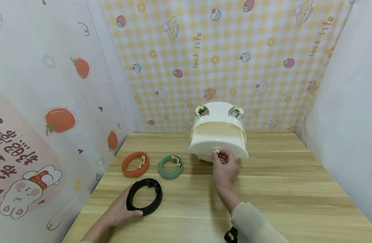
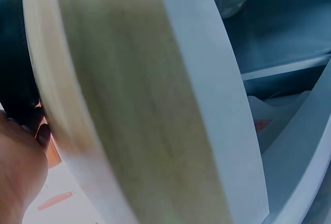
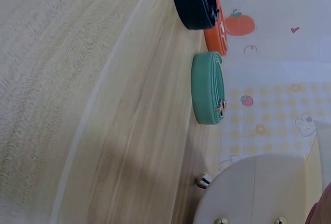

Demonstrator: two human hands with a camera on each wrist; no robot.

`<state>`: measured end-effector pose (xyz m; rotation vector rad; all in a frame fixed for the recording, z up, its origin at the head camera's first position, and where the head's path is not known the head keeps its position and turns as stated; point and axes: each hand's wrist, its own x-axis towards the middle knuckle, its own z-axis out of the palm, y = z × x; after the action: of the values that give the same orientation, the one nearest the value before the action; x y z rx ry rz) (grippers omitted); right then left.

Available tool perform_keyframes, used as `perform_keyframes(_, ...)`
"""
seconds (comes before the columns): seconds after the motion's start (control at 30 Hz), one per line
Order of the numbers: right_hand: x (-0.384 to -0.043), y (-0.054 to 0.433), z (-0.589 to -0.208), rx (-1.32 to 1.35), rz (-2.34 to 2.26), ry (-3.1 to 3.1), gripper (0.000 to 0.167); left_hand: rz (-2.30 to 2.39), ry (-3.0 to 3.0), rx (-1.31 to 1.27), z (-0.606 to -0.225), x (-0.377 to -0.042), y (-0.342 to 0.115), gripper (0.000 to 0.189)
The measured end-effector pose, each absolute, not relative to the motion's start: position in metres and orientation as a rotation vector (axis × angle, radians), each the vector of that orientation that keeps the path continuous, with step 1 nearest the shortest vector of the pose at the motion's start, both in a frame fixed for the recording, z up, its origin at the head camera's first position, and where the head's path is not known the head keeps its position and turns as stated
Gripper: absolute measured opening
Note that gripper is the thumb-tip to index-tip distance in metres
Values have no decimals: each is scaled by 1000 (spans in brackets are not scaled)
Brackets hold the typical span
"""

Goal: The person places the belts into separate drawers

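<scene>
My left hand [image 1: 122,207] grips a coiled black belt [image 1: 158,199] by its left side, with the thumb along its near edge. In the left wrist view, that hand [image 2: 20,169] and the dark belt [image 2: 14,53] show at the left edge. My right hand [image 1: 225,170] pinches the small gold knob [image 1: 216,151] of a white drawer [image 1: 201,148]. The drawer stands pulled out of a rounded white box [image 1: 217,109] with two gold rings on top. In the right wrist view, the box's underside [image 3: 243,188] shows its metal feet, while the knob is out of sight.
A coiled orange belt [image 1: 125,165] and a coiled green belt [image 1: 170,174] lie on the wooden table [image 1: 280,192] left of the box. Patterned cloth [image 1: 186,44] hangs behind, and more cloth borders both sides. A black strap [image 1: 231,234] is at my right sleeve.
</scene>
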<state>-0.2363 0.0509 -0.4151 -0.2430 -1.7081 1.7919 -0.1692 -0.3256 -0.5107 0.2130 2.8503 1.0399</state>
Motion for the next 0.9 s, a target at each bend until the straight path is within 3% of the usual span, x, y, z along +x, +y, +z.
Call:
perform_keyframes(0.4,-228,46,-416,-235,1809,-1711,24,981,2905,259,-512,-169,-322,135)
perform_keyframes(0.9,-217,48,-421,-274,1770,-1772,25,964,2912,143,-512,-169,-320,133)
